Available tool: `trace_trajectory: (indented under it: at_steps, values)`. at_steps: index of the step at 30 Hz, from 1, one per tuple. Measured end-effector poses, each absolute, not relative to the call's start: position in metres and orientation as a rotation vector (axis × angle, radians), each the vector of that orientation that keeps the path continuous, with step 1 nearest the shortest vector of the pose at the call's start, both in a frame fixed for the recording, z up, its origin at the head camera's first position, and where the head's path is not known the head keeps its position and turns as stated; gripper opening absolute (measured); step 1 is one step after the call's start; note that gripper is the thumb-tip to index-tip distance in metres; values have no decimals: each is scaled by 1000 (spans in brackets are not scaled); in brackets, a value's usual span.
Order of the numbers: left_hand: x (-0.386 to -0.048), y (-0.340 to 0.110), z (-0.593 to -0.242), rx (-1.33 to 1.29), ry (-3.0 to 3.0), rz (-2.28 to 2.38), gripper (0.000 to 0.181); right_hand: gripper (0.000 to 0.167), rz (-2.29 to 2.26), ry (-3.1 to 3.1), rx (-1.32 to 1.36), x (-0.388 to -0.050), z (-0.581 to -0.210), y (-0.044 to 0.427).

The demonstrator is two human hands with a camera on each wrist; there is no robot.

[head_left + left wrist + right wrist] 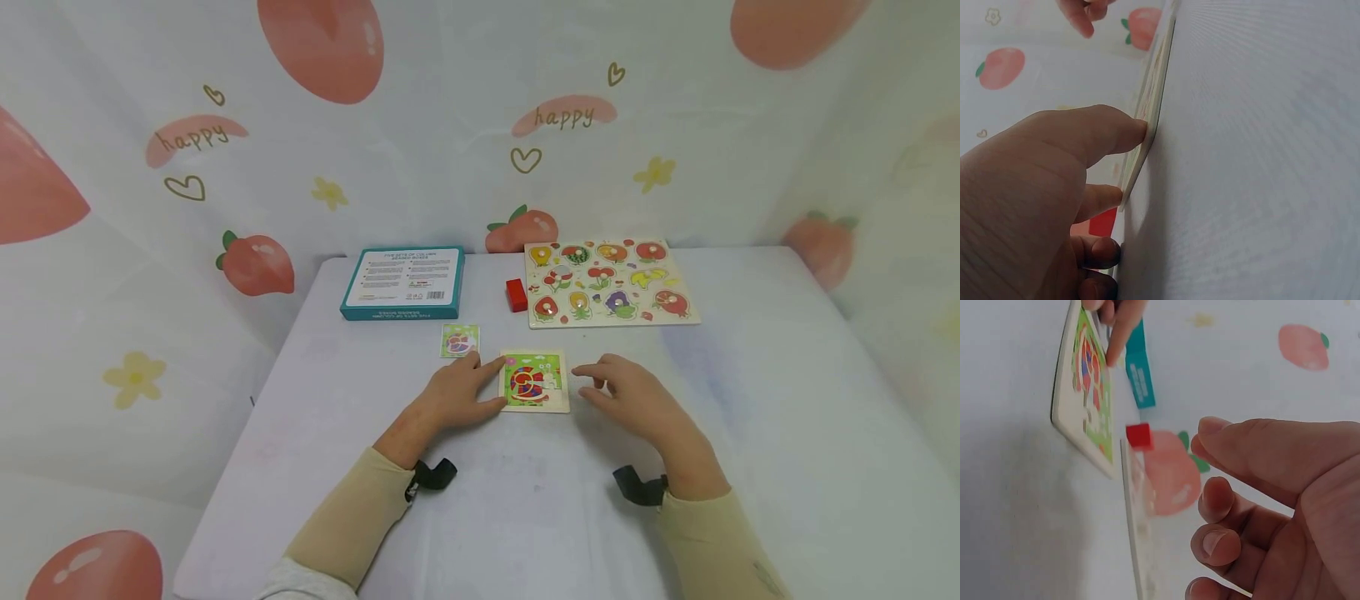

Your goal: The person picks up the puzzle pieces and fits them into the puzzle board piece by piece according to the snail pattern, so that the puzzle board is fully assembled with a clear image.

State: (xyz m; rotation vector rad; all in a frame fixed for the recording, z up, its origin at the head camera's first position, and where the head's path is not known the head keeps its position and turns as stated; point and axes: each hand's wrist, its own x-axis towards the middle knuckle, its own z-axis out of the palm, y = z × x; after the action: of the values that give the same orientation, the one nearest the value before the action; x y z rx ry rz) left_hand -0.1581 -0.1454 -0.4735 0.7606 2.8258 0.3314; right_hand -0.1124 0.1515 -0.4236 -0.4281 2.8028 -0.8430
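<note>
A small square wooden puzzle (534,385) with a red and blue snail picture lies flat on the table. Pale bare wood shows within its lower right part. My left hand (455,393) rests its thumb and index finger on the puzzle's left edge, both fairly straight. In the left wrist view the thumb (1110,128) touches the rim. Just right of the puzzle hovers my right hand (626,398), apart from it, fingers loosely bent with nothing between them. A small picture card (459,340) with a similar snail lies behind my left hand, partly covered by a finger.
Toward the back left lies a teal and white box (405,283). A red block (516,295) sits beside a wooden fruit peg board (611,283) at the back right. A fruit-patterned cloth (435,150) hangs behind the white-covered table (495,533).
</note>
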Motion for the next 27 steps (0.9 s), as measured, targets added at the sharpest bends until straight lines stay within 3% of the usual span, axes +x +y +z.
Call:
trace_trajectory:
  at_steps: [27]
  values:
    - [-157, -145, -472, 759, 2815, 354, 73, 48, -933, 2605, 53, -105, -444, 230]
